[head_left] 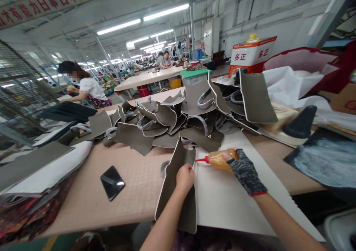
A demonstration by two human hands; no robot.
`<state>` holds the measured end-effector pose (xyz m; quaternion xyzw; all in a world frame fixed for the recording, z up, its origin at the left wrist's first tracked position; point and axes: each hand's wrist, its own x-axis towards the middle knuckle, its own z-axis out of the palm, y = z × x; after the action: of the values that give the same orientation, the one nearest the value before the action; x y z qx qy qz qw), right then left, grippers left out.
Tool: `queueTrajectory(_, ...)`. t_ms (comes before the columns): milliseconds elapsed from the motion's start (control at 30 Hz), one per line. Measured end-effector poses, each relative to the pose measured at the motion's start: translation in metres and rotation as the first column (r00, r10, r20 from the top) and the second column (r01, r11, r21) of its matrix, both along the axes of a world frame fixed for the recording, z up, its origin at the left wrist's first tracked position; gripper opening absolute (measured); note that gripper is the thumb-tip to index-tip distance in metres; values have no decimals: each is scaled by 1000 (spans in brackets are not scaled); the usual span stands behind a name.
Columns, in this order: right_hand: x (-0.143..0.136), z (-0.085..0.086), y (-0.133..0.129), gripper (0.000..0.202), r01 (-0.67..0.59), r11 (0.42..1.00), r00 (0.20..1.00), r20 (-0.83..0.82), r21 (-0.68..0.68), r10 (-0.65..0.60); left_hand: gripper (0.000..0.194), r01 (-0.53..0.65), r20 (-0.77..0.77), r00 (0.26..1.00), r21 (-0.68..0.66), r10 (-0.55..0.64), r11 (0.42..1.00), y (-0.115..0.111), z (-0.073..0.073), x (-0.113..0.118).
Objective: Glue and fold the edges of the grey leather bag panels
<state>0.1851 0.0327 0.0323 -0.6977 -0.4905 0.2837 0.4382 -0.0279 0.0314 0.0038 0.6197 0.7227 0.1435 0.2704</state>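
Note:
My left hand (185, 177) is closed on a grey-brown bag panel (189, 214) with pale edges, which stands folded in front of me. A plastic-wrapped handle (163, 168) sticks out from its left side. My right hand (246, 173), in a dark fingerless knit glove with a red cuff, is wrapped around a squeeze bottle (218, 159) of amber liquid. The bottle lies nearly level, and its red nozzle points left at the panel's right edge. Whether the tip touches that edge I cannot tell. Part of my left fingers is hidden.
Several similar bag pieces (155, 117) are heaped across the back of the table. A black phone-like slab (112, 182) lies at left, a white board (239, 202) at right. Beyond are a dark cone (302, 121) and an orange-and-white can (251, 56). One person (90, 87) sits at left.

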Motion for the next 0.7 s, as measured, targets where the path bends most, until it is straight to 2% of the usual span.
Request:
queueTrajectory(133,-1,-5,5,48,26,999,998,50,29,-28,17,8,8,1000,12,-8,1000,0,-2,-1)
queueTrajectory(300,4,-10,10,49,-4,1000,998,61,16,3,19,20,18,1000,22,-20,1000,1,-3,-2)
queueTrajectory(700,9,-11,16,41,-56,998,996,68,-7,56,15,14,23,1000,21,-15,1000,1,-4,0)
